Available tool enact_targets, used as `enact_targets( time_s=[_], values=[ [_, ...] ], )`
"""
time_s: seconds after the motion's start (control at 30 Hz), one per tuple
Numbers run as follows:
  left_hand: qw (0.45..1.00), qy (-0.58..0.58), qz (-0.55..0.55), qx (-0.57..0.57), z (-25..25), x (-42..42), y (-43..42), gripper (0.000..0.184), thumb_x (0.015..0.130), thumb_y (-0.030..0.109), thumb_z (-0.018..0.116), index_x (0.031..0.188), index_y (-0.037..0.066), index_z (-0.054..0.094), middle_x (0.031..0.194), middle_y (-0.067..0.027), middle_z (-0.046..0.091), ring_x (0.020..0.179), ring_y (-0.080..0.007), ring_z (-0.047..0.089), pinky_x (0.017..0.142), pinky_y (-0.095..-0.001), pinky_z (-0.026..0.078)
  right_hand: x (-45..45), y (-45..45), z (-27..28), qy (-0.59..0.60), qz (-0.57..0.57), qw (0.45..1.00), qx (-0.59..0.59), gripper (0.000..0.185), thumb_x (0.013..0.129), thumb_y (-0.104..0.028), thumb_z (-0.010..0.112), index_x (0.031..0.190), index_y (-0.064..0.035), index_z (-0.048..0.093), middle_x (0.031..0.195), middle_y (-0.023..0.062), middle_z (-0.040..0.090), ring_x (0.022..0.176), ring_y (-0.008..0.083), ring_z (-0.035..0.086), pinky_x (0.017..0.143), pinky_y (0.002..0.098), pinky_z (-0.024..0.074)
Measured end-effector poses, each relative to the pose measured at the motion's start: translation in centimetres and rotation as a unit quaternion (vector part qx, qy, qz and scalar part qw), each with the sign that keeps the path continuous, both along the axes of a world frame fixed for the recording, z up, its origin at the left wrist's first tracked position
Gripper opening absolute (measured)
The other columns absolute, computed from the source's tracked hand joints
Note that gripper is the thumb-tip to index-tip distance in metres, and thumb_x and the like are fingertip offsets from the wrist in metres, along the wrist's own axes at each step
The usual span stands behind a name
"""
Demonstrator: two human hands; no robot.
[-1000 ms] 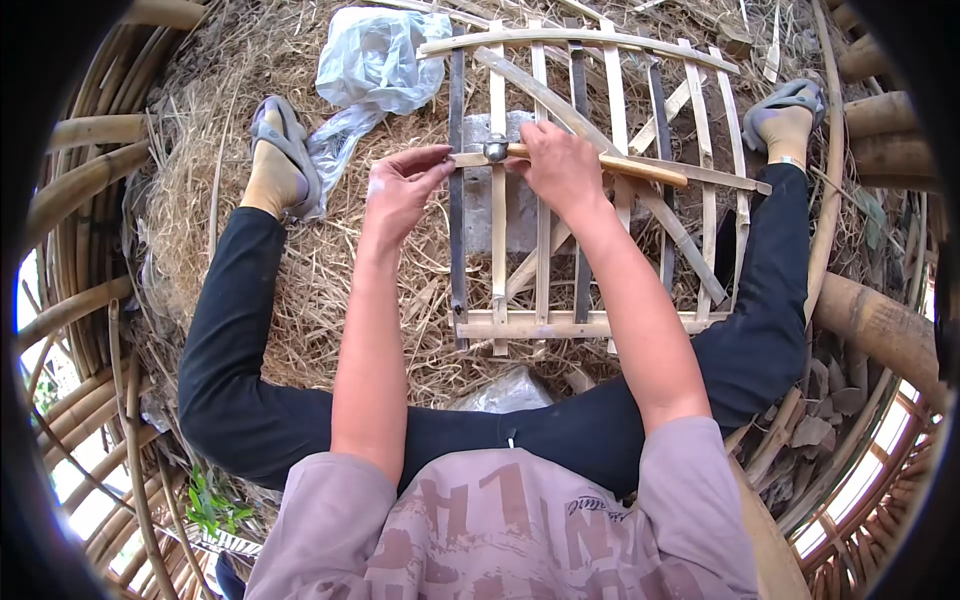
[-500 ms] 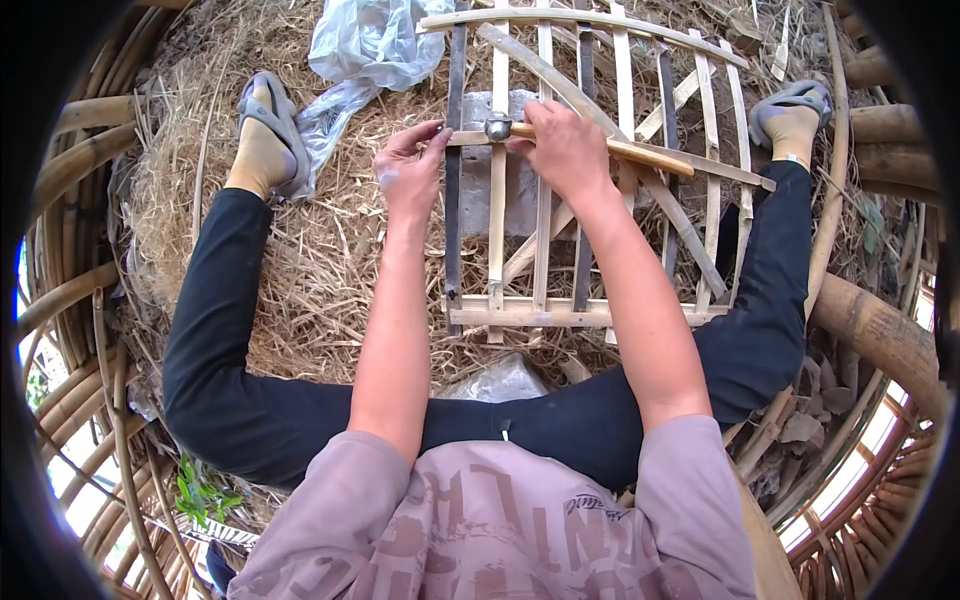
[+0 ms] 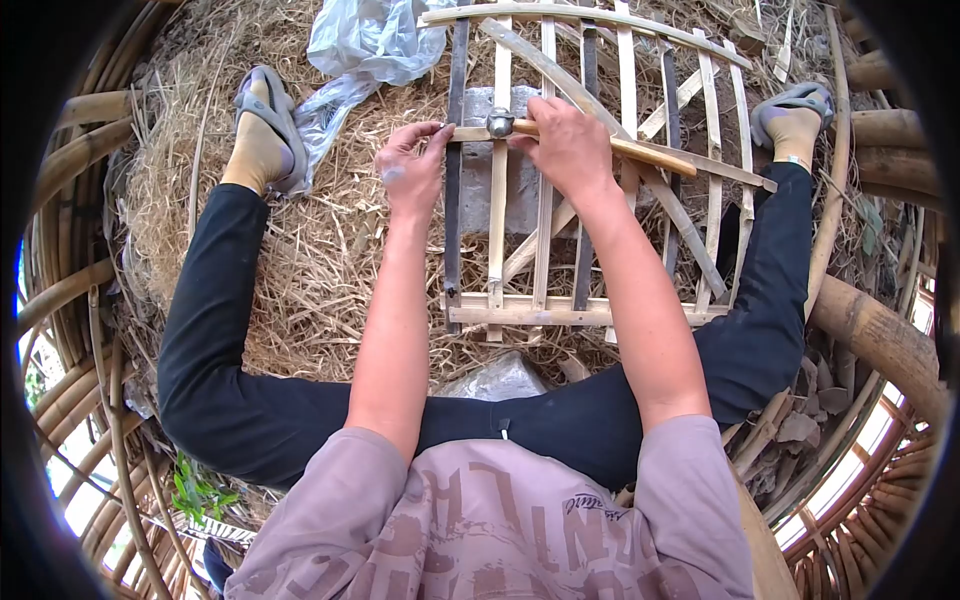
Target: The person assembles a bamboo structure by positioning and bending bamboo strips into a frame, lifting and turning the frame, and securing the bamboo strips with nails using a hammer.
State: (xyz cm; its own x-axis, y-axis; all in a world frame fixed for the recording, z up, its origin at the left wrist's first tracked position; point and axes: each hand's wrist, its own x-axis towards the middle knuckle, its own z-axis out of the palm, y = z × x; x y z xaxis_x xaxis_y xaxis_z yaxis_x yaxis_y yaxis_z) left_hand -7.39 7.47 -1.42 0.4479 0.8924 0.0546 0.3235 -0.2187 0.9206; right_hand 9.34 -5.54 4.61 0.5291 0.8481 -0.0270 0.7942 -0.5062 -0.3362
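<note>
A lattice of pale and dark wooden slats [image 3: 497,215] lies on the straw between my feet, partly over a grey block [image 3: 519,190]. My right hand [image 3: 568,145] is closed around the wooden handle of a hammer [image 3: 655,155], whose round metal head is over a pale slat. At the left end of a crosswise strip [image 3: 470,134], beside the dark outer slat, my left hand [image 3: 412,168] has its thumb and forefinger pinched together. Whatever may be between those fingertips is too small to name.
A clear plastic bag [image 3: 365,45] lies at the upper left. Bamboo poles [image 3: 875,335] stand along both sides. My sandalled feet flank the lattice, and a wrapped grey block [image 3: 495,382] sits near my lap.
The view has shifted slightly, so the bag and my left foot appear higher. My left hand has shifted a little against the strip's end. The hammer has stayed in my right hand.
</note>
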Motion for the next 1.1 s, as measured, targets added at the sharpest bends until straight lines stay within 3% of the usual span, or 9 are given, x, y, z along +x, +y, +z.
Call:
enact_targets(
  time_s=[0.07,0.17,0.27,0.67,0.77,0.97,1.1],
  values=[
    [1.0,-0.008,0.001,-0.016,0.0,0.1,-0.1,0.017,0.082,0.012,0.083,0.094,0.001,0.078,0.091,-0.0128,0.076,0.084,-0.0205,0.071,0.077,-0.0329,0.054,0.0,0.0,0.0,0.0,-0.001,1.0,-0.003,0.04,0.08,-0.039,0.082,0.094,-0.0083,0.061,0.094,0.0081,0.071,0.085,0.0321,0.072,0.07,0.0454,0.0584],
    [0.998,0.008,-0.012,0.063,0.0,0.0,0.0,0.022,0.086,0.018,0.083,0.096,0.0,0.078,0.09,-0.0089,0.076,0.081,-0.0147,0.069,0.076,-0.03,0.052,0.0,0.1,-0.1,-0.001,-0.004,1.0,-0.005,0.04,0.08,-0.04,0.082,0.094,-0.0086,0.061,0.094,0.0078,0.071,0.084,0.0319,0.072,0.069,0.0455,0.0581],
    [0.997,0.003,-0.01,0.071,0.5,0.2,-0.1,0.015,0.082,0.01,0.082,0.092,0.0,0.077,0.089,-0.0131,0.076,0.083,-0.0214,0.071,0.076,-0.0334,0.054,0.0,0.0,-0.2,0.0,-0.003,1.0,0.006,0.04,0.079,-0.04,0.082,0.093,-0.0087,0.061,0.093,0.0076,0.071,0.084,0.0317,0.072,0.069,0.0455,0.0579],
    [0.985,-0.018,-0.032,0.171,0.5,0.3,-0.1,0.011,0.079,0.005,0.081,0.087,0.0,0.074,0.087,-0.013,0.073,0.083,-0.0265,0.07,0.076,-0.0364,0.054,0.0,0.0,-0.2,0.001,-0.004,1.0,0.006,0.041,0.079,-0.042,0.081,0.092,-0.0087,0.061,0.093,0.0077,0.071,0.085,0.0319,0.072,0.07,0.0457,0.058],
    [0.983,-0.009,-0.042,0.177,0.2,0.1,-0.1,0.013,0.082,0.005,0.081,0.092,-0.001,0.075,0.091,-0.0112,0.074,0.082,-0.0208,0.07,0.078,-0.0332,0.054,0.0,0.0,-0.5,-0.002,-0.004,1.0,0.009,0.041,0.079,-0.042,0.081,0.092,-0.0088,0.061,0.093,0.0077,0.07,0.085,0.0319,0.072,0.07,0.0457,0.058],
    [0.983,-0.051,-0.029,0.174,-0.6,0.3,-0.9,0.011,0.085,0.001,0.078,0.094,-0.002,0.074,0.092,-0.012,0.074,0.082,-0.0193,0.07,0.076,-0.031,0.056,-0.1,-0.1,-0.2,0.007,-0.004,1.0,-0.004,0.041,0.08,-0.042,0.081,0.093,-0.009,0.061,0.094,0.0075,0.07,0.086,0.0315,0.072,0.071,0.0452,0.058],
    [0.983,-0.08,-0.009,0.164,-0.6,0.6,-1.4,0.01,0.083,0.001,0.078,0.09,-0.002,0.072,0.093,-0.0137,0.073,0.086,-0.0261,0.071,0.079,-0.0353,0.056,0.1,0.3,0.6,0.02,-0.007,0.999,-0.032,0.041,0.081,-0.042,0.081,0.096,-0.0089,0.062,0.098,0.0077,0.071,0.091,0.0313,0.071,0.075,0.0455,0.0578]
  ],
)
